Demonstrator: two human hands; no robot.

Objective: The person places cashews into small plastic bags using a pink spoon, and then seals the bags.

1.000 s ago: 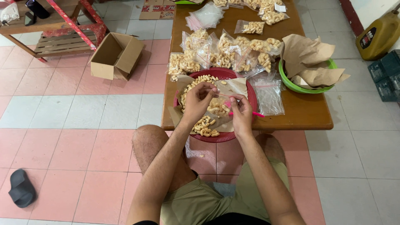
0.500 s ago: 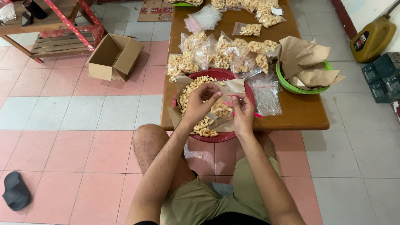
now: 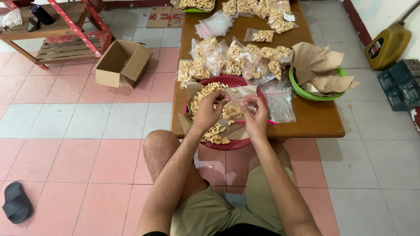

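Note:
A red round tray (image 3: pixel 227 144) lined with brown paper and heaped with pale curved snack pieces (image 3: pixel 215 133) sits at the near edge of a brown wooden table (image 3: pixel 315 120). My left hand (image 3: pixel 209 110) and my right hand (image 3: pixel 255 114) hover over the tray, both pinching the mouth of a small clear plastic bag (image 3: pixel 238 104) held between them. A few pieces show inside the bag. Beside my right hand lies a flat stack of empty clear bags (image 3: pixel 280 102).
Several filled clear bags (image 3: pixel 232 61) crowd the middle and far end of the table. A green bowl (image 3: pixel 302 89) with crumpled brown paper stands at the right. On the tiled floor: an open cardboard box (image 3: pixel 122 65), a dark slipper (image 3: pixel 16 203), a yellow jerrycan (image 3: pixel 387 43).
The view has shifted slightly. My hands have risen a little and drawn together over the tray, still holding the small bag.

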